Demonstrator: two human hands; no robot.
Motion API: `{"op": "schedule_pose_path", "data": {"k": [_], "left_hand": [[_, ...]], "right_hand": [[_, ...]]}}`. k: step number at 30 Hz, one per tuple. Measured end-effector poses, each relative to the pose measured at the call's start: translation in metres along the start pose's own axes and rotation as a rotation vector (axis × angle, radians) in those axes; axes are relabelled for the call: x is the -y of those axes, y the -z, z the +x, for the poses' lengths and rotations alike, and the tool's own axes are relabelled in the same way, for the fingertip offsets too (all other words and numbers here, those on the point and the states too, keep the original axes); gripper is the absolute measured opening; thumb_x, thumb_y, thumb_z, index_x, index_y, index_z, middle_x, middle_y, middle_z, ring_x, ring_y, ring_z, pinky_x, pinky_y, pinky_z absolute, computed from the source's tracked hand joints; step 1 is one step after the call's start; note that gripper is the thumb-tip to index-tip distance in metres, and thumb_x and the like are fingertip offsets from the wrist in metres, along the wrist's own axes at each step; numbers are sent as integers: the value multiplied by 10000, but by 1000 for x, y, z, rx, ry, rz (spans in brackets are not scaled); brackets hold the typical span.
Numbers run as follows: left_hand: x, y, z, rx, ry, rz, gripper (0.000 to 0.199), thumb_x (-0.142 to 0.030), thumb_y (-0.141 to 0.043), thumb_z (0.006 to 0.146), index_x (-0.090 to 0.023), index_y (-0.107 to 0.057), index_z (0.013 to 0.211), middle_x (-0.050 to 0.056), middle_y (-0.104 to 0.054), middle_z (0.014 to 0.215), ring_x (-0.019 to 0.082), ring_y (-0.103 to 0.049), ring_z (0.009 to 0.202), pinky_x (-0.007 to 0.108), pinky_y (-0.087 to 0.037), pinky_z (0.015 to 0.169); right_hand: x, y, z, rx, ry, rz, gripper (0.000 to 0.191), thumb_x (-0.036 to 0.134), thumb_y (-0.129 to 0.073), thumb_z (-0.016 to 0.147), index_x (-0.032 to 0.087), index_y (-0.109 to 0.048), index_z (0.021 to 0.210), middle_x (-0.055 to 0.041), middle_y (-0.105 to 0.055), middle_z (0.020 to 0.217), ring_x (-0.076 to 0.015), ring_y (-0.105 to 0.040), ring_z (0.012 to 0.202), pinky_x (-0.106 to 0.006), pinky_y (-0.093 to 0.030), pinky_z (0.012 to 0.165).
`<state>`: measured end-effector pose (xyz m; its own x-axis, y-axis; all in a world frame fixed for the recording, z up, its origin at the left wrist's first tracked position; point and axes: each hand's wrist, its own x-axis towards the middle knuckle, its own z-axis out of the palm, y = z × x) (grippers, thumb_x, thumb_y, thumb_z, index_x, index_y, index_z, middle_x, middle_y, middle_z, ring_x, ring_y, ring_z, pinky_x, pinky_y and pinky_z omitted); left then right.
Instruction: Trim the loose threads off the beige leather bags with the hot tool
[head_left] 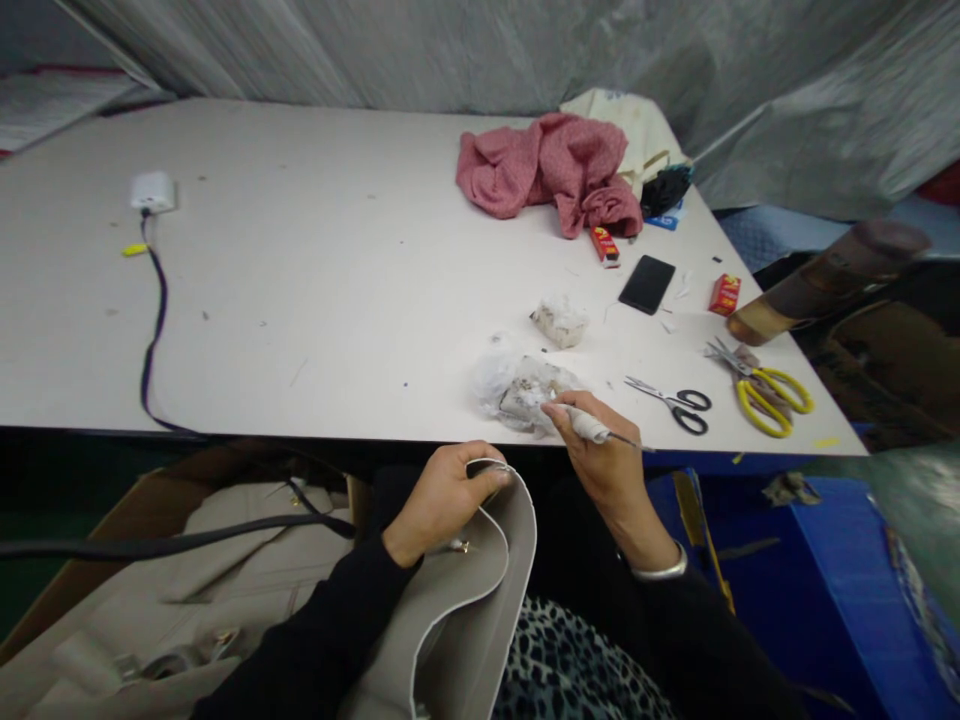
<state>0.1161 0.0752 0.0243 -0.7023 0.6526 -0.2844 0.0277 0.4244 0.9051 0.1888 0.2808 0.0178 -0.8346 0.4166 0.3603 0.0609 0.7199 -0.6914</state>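
My left hand [450, 495] is closed on the upper edge of a beige bag [480, 600], thumb on the inside and fingers behind. The bag looks like leather and gapes open toward me, with a small gold-coloured fitting [462, 546] on its inner panel. Between the fingers of my right hand [611, 465] is a thin tool [589, 424] with a white-wrapped handle; its dark metal tip points right, away from the bag. Just beyond that hand, a dirty block in crumpled clear plastic [525, 390] lies at the table's front edge.
Black-handled scissors [686, 405], yellow-handled snips [772, 395], a second whitish block [561, 322], a black flat device [647, 284] and a brown cylinder [817, 285] are on the table [300, 300]. Beige bags [247, 560] fill a carton at left; a blue bin [810, 580] stands right.
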Motion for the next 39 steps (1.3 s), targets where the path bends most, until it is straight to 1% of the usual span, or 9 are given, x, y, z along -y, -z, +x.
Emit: {"op": "schedule_pose_path", "data": {"k": [4,8,10,16,19,22,30,33,39], "left_hand": [[1,1,0,7,17,-35,100,-266,-710,805,-177,-751,825,27,-765,823,207,-691,814,308,-523,830],[3,1,-1,12,28,-49,121,-285,-721,810,-172,-757,835,26,-763,819,202,-686,812,298,-511,810],[2,1,-2,17,26,-51,121,-283,-722,808,-170,-757,836,30,-764,826,202,-685,817,297,-506,809],[-2,0,-4,22,31,-31,102,-263,-707,813,-171,-750,821,35,-763,833,202,-684,816,305,-503,819],[-1,-2,-3,27,23,-23,104,-266,-713,809,-174,-752,839,29,-765,838,201,-685,822,303,-501,818],[1,-6,-3,52,22,-31,112,-273,-723,799,-172,-749,840,21,-759,816,194,-674,794,293,-494,776],[-5,-11,-7,59,26,-43,123,-266,-723,777,-162,-757,835,15,-749,799,172,-643,751,277,-466,738],[-5,-12,-7,70,40,-62,133,-278,-733,757,-157,-753,808,11,-730,758,165,-621,719,275,-454,717],[-4,-18,-7,145,67,-100,142,-287,-731,719,-151,-740,758,3,-677,690,153,-561,672,280,-422,678]], "right_hand": [[-5,-3,6,-30,-121,28,388,591,-594,990,227,-725,972,-36,-754,792,-217,-705,699,-308,-501,662],[-5,-5,2,3,57,-27,332,518,-588,1016,225,-742,1005,-83,-775,978,-258,-722,931,-355,-522,849],[-3,-4,0,19,88,4,302,486,-590,1023,226,-743,1010,-82,-770,1014,-258,-713,976,-370,-523,885],[6,-2,-16,-177,-157,363,258,470,-659,981,221,-726,981,-50,-741,939,-218,-715,838,-362,-589,792],[13,0,-32,-52,-281,603,287,483,-642,986,217,-721,913,-25,-716,787,-187,-699,692,-317,-605,651],[18,1,-44,92,-328,738,295,480,-661,974,212,-729,873,-15,-708,726,-166,-690,641,-276,-595,590],[9,4,-52,184,-348,692,329,503,-647,973,196,-712,873,-20,-691,723,-151,-664,642,-247,-547,586],[5,9,-49,260,-285,581,337,490,-586,1010,198,-695,880,-8,-655,699,-143,-619,633,-253,-492,594],[8,20,-27,432,-36,331,382,423,-461,1057,210,-575,762,11,-547,675,-140,-500,634,-282,-402,638]]}}
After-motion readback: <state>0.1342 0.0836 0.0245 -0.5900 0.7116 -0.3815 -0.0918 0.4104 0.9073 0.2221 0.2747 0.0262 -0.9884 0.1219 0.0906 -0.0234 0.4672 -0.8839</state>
